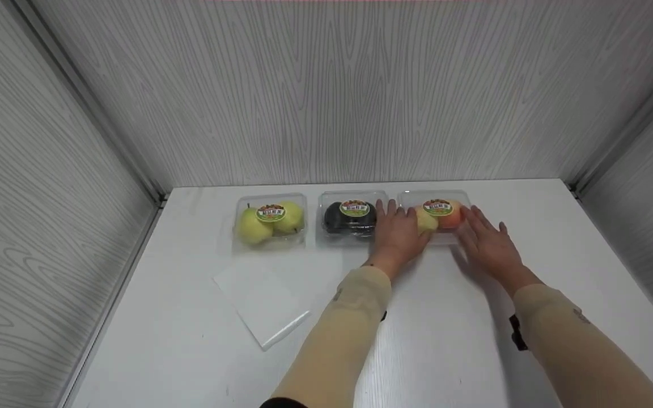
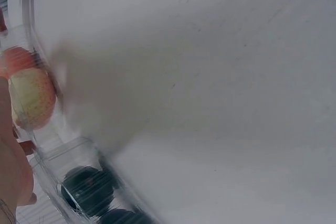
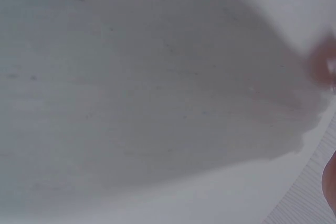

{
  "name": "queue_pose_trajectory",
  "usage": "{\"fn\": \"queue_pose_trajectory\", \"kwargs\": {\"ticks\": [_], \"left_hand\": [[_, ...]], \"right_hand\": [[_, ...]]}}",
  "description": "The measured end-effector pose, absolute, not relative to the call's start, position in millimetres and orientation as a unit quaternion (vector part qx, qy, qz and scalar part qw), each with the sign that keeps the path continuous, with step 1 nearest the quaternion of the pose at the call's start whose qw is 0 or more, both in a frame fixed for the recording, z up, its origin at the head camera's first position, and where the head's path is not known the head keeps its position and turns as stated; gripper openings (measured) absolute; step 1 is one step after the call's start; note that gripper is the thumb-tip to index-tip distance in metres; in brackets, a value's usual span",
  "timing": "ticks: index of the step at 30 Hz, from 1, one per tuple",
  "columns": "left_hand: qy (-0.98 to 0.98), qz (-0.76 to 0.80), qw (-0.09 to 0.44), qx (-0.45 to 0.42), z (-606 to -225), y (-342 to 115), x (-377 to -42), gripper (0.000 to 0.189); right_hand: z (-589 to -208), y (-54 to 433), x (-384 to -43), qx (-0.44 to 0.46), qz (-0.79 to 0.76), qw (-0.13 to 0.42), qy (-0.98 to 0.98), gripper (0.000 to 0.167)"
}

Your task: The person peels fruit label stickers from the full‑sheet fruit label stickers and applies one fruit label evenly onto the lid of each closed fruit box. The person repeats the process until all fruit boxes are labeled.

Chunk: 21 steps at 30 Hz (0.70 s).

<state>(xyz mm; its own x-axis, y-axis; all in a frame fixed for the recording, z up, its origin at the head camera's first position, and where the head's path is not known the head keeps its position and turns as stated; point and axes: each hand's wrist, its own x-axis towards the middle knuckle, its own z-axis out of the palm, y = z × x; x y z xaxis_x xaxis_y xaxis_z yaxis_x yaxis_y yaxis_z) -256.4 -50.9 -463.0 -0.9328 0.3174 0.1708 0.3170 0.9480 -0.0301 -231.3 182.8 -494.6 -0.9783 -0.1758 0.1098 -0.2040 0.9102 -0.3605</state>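
Note:
Three clear plastic clamshell boxes of fruit with oval labels stand in a row at the back of the white table. The left box [image 1: 270, 240] holds yellow-green pears [image 1: 255, 227]. Dark round fruit [image 1: 335, 217] fills the middle box [image 1: 355, 195]. In the right box [image 1: 434, 196] lie yellow and reddish fruit [image 1: 450, 217], also seen in the left wrist view as a red-yellow fruit [image 2: 34, 98]. My left hand [image 1: 399, 233], fingers extended, lies between the middle and right boxes. At the right box's right side, my right hand [image 1: 491, 246] has its straight fingertips against or close to it.
A flat transparent sheet or bag [image 1: 264, 303] with a shiny edge lies on the table's left half, in front of the pears. Wood-grained panels [image 1: 326, 90] wall the table [image 1: 417, 351] at the back and both sides.

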Motion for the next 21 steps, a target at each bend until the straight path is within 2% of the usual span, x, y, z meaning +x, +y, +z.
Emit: {"fn": "queue_pose_trajectory", "kwargs": {"ticks": [12,21], "left_hand": [[-0.988,0.012,0.033,-0.153,-458.2,-55.0,-264.2,0.071],[-0.982,0.010,0.076,-0.174,-449.5,-82.5,-259.7,0.084]], "right_hand": [[-486.7,175.4,-241.2,0.083,0.169,0.007,-0.982,0.071],[-478.6,160.7,-242.3,0.083,0.170,0.043,-0.981,0.080]]}}
